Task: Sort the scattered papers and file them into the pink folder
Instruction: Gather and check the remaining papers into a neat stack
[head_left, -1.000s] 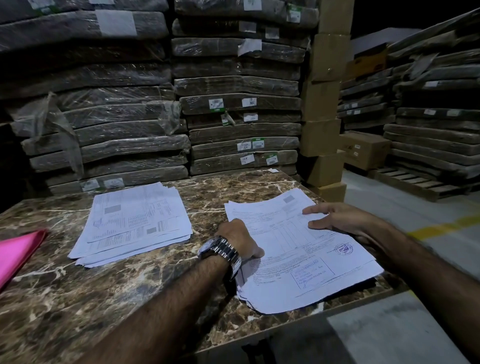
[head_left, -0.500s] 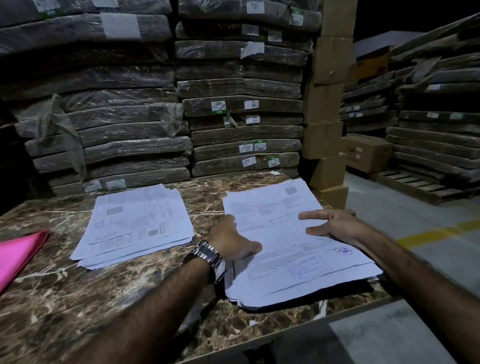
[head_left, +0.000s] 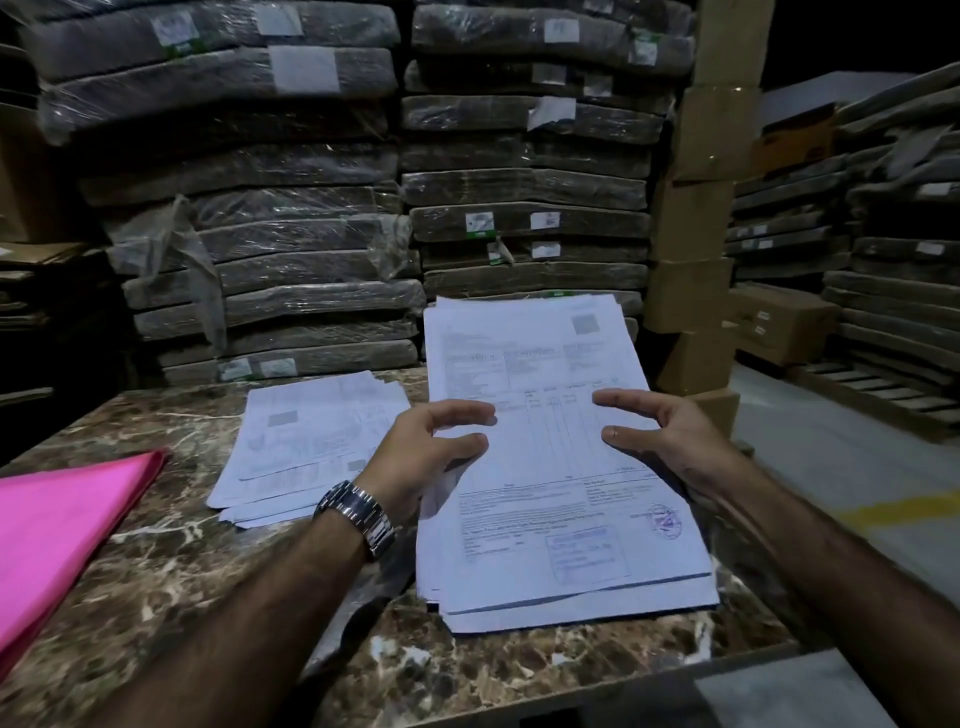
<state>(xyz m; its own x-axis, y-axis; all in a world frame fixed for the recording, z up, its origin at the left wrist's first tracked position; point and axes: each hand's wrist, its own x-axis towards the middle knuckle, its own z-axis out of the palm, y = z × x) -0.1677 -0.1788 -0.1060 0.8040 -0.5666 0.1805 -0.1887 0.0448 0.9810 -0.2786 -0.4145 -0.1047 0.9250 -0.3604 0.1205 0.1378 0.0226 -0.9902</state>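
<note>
A thick stack of printed papers (head_left: 550, 483) stands tilted up on the marble table (head_left: 156, 587), near edge resting on the tabletop and far end raised. My left hand (head_left: 431, 457), a metal watch on its wrist, grips the stack's left edge. On the opposite edge my right hand (head_left: 670, 441) grips it, fingers curled over the top sheet. A second, fanned pile of papers (head_left: 306, 441) lies flat to the left. The pink folder (head_left: 62, 540) lies closed at the table's left edge, partly out of view.
Plastic-wrapped bundles (head_left: 322, 244) are stacked high right behind the table. A column of cardboard boxes (head_left: 691, 291) stands at the back right corner. Beyond the table's right edge lie concrete floor with a yellow line (head_left: 904, 509) and wooden pallets (head_left: 872, 389).
The right-hand stack lay flat under both hands; now both hands grip its sides and its far end is tilted up off the table.
</note>
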